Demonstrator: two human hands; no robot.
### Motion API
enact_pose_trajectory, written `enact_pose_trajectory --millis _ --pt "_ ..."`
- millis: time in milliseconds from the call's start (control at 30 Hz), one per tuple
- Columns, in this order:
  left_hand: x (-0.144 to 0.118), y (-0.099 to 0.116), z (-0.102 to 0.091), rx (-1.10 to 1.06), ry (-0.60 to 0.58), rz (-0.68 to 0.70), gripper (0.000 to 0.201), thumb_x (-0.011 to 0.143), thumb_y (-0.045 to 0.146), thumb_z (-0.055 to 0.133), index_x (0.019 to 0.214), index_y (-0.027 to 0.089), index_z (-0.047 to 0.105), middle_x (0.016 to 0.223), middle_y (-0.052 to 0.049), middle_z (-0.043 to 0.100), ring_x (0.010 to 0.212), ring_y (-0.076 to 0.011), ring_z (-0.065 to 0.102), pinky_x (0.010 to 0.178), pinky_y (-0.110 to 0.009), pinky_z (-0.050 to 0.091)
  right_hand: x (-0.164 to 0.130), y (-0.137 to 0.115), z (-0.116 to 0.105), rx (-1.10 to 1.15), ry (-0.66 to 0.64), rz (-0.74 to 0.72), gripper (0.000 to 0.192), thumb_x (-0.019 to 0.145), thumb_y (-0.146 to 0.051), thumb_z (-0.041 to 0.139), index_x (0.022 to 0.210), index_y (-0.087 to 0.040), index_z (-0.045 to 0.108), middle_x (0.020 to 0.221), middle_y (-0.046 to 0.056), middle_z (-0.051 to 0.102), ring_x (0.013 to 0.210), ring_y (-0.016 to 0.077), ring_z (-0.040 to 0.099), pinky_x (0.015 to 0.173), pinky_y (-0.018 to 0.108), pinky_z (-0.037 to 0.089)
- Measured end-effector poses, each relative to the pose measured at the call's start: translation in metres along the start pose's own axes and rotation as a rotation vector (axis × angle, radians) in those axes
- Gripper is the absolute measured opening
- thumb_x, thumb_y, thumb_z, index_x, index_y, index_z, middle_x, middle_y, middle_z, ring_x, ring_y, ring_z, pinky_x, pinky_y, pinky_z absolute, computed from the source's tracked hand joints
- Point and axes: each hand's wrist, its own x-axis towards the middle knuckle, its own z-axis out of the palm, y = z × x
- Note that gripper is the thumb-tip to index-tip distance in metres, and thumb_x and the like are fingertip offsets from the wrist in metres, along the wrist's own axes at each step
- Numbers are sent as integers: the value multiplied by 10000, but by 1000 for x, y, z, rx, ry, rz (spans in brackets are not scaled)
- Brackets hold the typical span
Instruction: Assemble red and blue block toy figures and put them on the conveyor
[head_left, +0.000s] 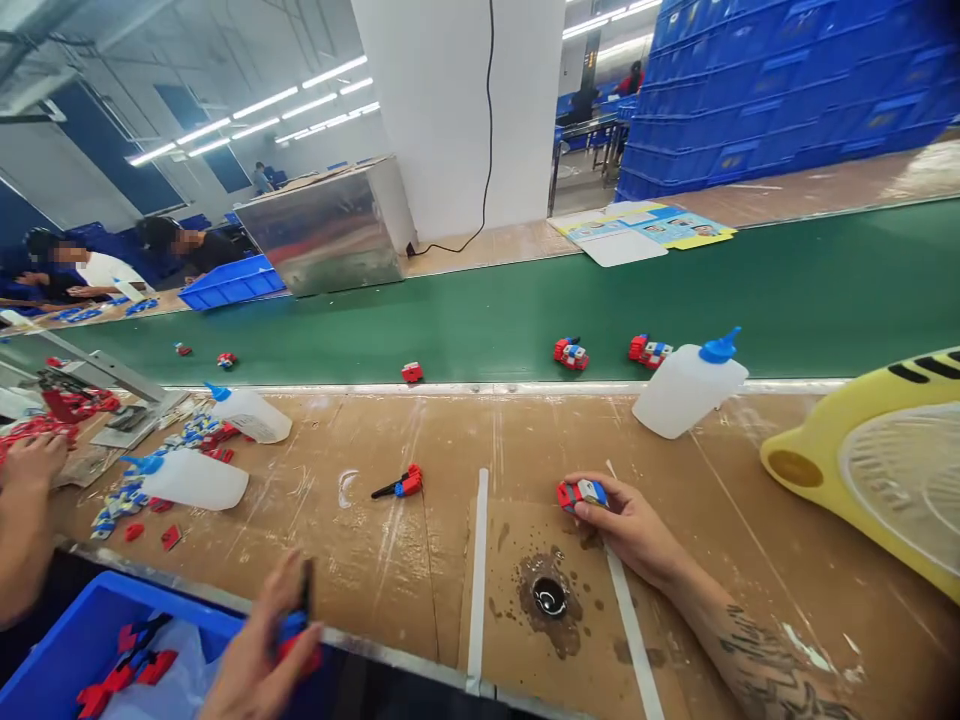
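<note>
In the head view my right hand (630, 525) pinches a small red, white and blue plastic toy piece (583, 494) just above the cardboard-covered table. My left hand (262, 640), smeared by motion, is at the table's front edge beside the blue bin. It grips a red and blue toy part with a black rod (306, 590); its outline is blurred. A similar red and blue part with a black rod (405, 482) lies on the table between my hands. Below my right hand, a round hole (549, 597) in the table has wet spots around it.
A blue bin (82, 600) holds red and blue parts. White squeeze bottles (199, 478) (679, 390) stand or lean about. A yellow fan (817, 440) is at right. Toy pieces (571, 353) sit on the green conveyor (480, 320). A co-worker's hand (34, 465) is at left.
</note>
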Motion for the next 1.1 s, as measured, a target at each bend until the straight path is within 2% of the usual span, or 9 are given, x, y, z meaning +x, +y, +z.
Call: enact_pose_trajectory --millis 133,267,367,500,667,767,867,1000,1100 --pt "52 73 67 269 -175 321 369 932 200 447 1274 209 587 996 -80 661 838 -212 682 724 -310 581 3 0 0 103 -11 -13 409 628 -362 912 970 -209 748 849 37 688 743 181 584 661 295 467" --pt "67 100 95 515 -139 379 324 975 225 440 1237 166 620 1074 -110 637 899 -244 674 735 -342 584 2 0 -4 173 -14 -13 426 612 -380 914 967 -220 743 868 30 683 756 185 583 652 296 458" --pt "45 90 93 523 -134 418 395 989 314 453 1348 167 528 1248 -144 596 1012 -266 666 796 -365 592 3 0 -4 225 -56 4 436 647 -386 897 1012 -209 737 903 53 693 789 197 595 638 291 442" --pt "20 58 94 478 -142 550 434 967 175 379 1389 165 485 1328 -164 578 1214 -283 594 945 -399 563 4 -2 -6 324 -110 28 399 760 -477 799 1049 -210 732 958 87 714 839 217 625 620 292 435" --pt "37 43 78 302 -334 556 449 827 108 459 1227 248 611 1237 -111 629 995 -220 702 845 -303 596 1 -6 -9 395 -175 60 368 771 -418 795 1064 -203 738 1051 110 724 918 227 657 740 329 499" --pt "58 67 53 71 -495 479 387 825 142 513 1158 284 649 1158 -62 639 882 -180 704 778 -262 596 -2 -10 -9 428 -222 88 507 696 -328 859 1170 -241 699 1129 81 700 958 226 664 883 390 511" --pt "71 102 40 -186 -476 472 296 927 254 547 1210 290 628 1157 -55 663 952 -180 698 776 -234 598 -5 -13 -7 389 -256 103 623 604 -292 913 1180 -234 685 1062 64 705 899 218 676 896 403 513" --pt "73 145 45 -132 -339 813 312 951 262 559 1261 280 589 1233 -98 663 1121 -225 655 931 -330 567 -6 -12 -6 323 -229 77 536 523 -259 947 1004 -187 723 875 45 714 807 204 656 733 317 510" --pt "72 176 49 76 -359 1114 355 972 158 451 1277 282 582 1323 -147 596 1147 -242 638 862 -333 586 -5 -10 -6 317 -200 38 536 517 -246 946 1000 -191 721 863 22 701 758 172 618 646 267 468"
